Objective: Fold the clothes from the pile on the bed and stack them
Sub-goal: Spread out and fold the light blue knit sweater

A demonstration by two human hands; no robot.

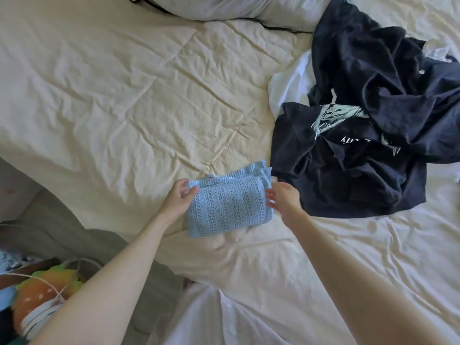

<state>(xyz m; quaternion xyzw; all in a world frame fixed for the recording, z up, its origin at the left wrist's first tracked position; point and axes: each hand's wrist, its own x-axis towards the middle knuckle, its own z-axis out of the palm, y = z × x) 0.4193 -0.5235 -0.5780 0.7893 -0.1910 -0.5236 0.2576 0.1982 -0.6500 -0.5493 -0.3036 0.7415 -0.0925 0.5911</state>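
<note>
Sweater (227, 210), pale blue knit, lies folded on the bed (112, 95), near edge. Your left hand (178, 195) pinches its left edge; your right hand (282, 197) touches the right side with relaxed fingers. Square the edges, press flat, then reach right for the dark pile (361, 135).

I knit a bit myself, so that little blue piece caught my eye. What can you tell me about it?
The light blue knit top looks like open, lacy yarn work with vertical eyelet columns and a ribbed edge along its far side. It lies folded into a compact rectangle on the cream bedspread, just short of the dark clothes pile. The left hand holds its left edge, thumb on top; the right hand has fingertips at its right edge.
</note>
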